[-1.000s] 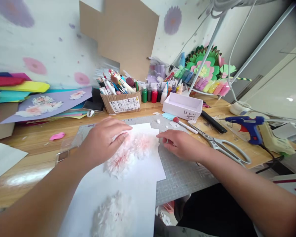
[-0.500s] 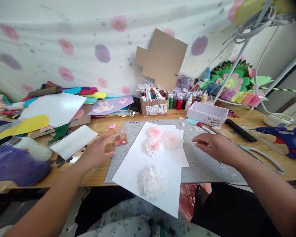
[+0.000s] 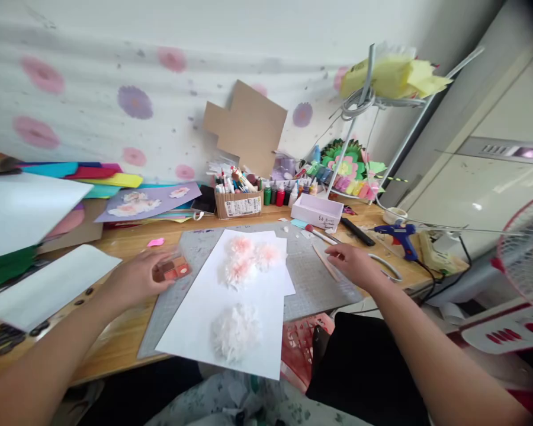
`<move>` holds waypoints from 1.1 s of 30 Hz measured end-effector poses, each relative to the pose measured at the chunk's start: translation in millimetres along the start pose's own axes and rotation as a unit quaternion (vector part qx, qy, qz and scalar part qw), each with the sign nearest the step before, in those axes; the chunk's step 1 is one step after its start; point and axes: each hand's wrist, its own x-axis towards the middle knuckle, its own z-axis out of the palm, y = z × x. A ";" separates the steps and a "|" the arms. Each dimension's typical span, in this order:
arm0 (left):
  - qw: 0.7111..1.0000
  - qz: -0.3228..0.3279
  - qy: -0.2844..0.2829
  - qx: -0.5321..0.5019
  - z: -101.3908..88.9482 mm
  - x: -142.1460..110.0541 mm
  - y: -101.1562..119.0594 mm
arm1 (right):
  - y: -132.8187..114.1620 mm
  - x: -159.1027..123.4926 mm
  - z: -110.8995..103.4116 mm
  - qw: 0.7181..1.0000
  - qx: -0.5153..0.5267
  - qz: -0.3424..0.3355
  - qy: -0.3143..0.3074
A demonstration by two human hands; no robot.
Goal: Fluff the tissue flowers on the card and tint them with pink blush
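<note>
Head cam, 2 hands, 1 palette, sht w/4 flwrs

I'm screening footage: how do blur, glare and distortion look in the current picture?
In the head view, the white flower looks soft, nearly blending into the paper; a glare spot shows on the pale panel at right; the right forearm looks stretched toward the corner.

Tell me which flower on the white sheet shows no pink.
The front flower, alone near the sheet's lower edge: it looks white throughout, while the other three flowers, clustered farther back, are tinted pink.
</note>
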 end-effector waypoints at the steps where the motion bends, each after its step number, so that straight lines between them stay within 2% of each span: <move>1: 1.000 0.000 0.010 -0.002 0.0 -0.3 2.1 | -4.8 -0.1 1.7 1.000 0.020 0.001 0.010; 4: 0.999 0.007 0.050 -0.005 -4.5 -2.2 25.1 | -35.4 0.2 14.6 0.994 0.103 -0.027 0.026; 7: 0.993 0.068 0.097 -0.006 -12.7 1.4 72.0 | -79.8 2.6 33.0 0.976 0.207 -0.063 0.009; 8: 0.988 0.106 0.112 -0.015 -14.9 4.7 90.1 | -93.9 4.6 39.2 0.962 0.266 -0.057 -0.019; 9: 0.983 0.146 0.110 -0.024 -16.5 8.9 107.7 | -106.1 7.5 45.0 0.921 0.383 -0.010 -0.067; 11: 0.972 0.200 0.112 -0.044 -17.1 19.4 138.2 | -123.2 15.9 55.0 0.871 0.478 0.033 -0.105; 12: 0.968 0.221 0.102 -0.055 -16.0 25.6 150.0 | -127.4 21.1 58.9 0.850 0.513 0.053 -0.105; 14: 0.961 0.252 0.088 -0.070 -10.9 39.4 166.1 | -127.9 32.3 63.9 0.827 0.552 0.080 -0.075; 17: 0.951 0.278 0.090 -0.097 2.2 60.8 176.9 | -116.7 46.8 65.1 0.790 0.600 0.125 -0.029; 21: 0.940 0.292 0.100 -0.144 21.6 80.1 182.3 | -101.9 56.9 63.9 0.758 0.631 0.163 -0.002; 25: 0.940 0.268 0.094 -0.188 34.4 84.0 182.2 | -97.8 61.8 67.5 0.741 0.647 0.180 -0.002; 27: 0.931 0.239 0.068 -0.267 38.1 82.5 179.9 | -98.4 64.1 69.4 0.734 0.652 0.189 -0.005; 28: 0.915 0.212 0.059 -0.340 39.3 81.5 178.9 | -99.3 65.1 70.1 0.731 0.654 0.193 -0.008; 29: 0.885 0.174 0.054 -0.429 40.0 80.6 178.2 | -100.7 65.9 70.7 0.728 0.657 0.196 -0.010; 31: 0.791 0.077 0.038 -0.606 39.9 79.7 178.5 | -105.1 65.9 72.3 0.715 0.672 0.195 -0.014; 33: 0.696 -0.015 -0.026 -0.718 38.0 80.1 180.9 | -111.2 63.8 75.5 0.697 0.691 0.191 -0.024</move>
